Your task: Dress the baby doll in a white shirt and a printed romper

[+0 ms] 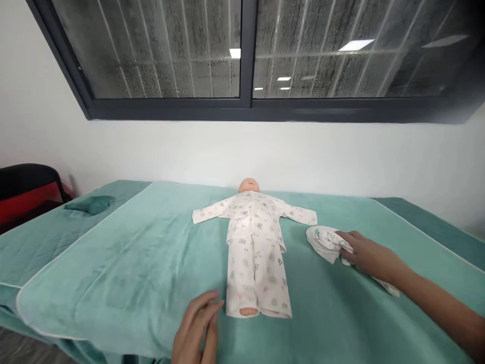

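Note:
A baby doll [249,186] lies on its back, dressed in a white printed long-sleeved top [254,215] and matching trousers [257,278]. Its sleeves are spread to both sides, and a foot shows at one trouser opening. To the right of the doll, my right hand [366,255] has its fingers closed on a white printed cloth piece [324,240], rounded at its left end; part of it sticks out beneath my wrist. My left hand [199,326] is beside the trouser leg at the front, empty, its fingers loosely bent and a little apart.
A green bed cover [125,273] with white piping lies under everything. A black and red chair [30,192] stands at the far left. Behind the bed rises a white wall [170,151] with a dark-framed window [248,103].

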The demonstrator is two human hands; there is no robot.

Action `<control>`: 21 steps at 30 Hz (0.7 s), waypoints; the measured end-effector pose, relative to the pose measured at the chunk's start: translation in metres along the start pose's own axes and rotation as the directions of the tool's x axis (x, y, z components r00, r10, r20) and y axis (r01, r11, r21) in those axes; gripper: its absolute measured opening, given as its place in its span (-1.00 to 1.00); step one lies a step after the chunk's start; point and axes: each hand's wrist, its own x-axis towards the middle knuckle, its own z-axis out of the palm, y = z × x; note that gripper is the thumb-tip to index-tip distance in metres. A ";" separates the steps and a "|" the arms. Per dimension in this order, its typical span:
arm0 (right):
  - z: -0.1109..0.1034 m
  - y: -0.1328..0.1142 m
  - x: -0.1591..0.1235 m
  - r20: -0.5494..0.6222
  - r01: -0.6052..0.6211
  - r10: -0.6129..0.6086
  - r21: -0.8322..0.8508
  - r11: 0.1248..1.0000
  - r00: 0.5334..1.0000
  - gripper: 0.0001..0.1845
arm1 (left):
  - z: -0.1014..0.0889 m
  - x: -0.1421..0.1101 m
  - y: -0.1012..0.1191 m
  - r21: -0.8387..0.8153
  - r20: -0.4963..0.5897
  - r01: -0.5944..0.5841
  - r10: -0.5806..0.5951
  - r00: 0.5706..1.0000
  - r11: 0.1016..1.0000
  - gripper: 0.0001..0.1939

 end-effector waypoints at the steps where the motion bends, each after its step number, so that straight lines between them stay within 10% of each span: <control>1: -0.007 0.005 0.003 0.059 -0.002 0.001 0.009 1.000 0.998 -0.39 | 0.005 0.018 0.000 -0.006 0.014 -0.013 0.013 1.000 1.000 -0.73; 4: -0.043 -0.001 0.016 0.086 -0.011 0.013 -0.024 1.000 0.996 -0.22 | 0.027 0.080 -0.004 -0.022 0.001 -0.019 0.019 1.000 1.000 -0.76; 7: -0.068 -0.059 0.047 -0.053 0.074 -0.070 0.076 0.994 0.996 -0.28 | 0.065 0.152 -0.007 -0.100 -0.004 0.020 -0.021 1.000 0.995 -0.75; 12: -0.030 -0.198 0.144 -0.296 0.225 -0.053 0.586 0.778 0.954 -0.68 | 0.145 0.262 -0.018 -0.122 0.131 0.050 -0.034 0.991 0.991 -0.65; 15: 0.017 -0.241 0.187 -0.442 0.198 0.166 0.666 0.720 0.881 -0.71 | 0.180 0.288 -0.036 -0.033 0.204 -0.030 0.036 0.978 0.999 -0.62; 18: 0.042 -0.251 0.202 -0.581 0.331 0.103 0.590 0.737 0.807 -0.72 | 0.195 0.290 -0.051 -0.054 0.311 -0.008 0.024 0.950 0.999 -0.59; 21: 0.042 -0.252 0.201 -0.559 0.377 0.025 0.592 0.712 0.829 -0.73 | 0.195 0.288 -0.055 -0.079 0.369 0.066 -0.033 0.929 0.995 -0.58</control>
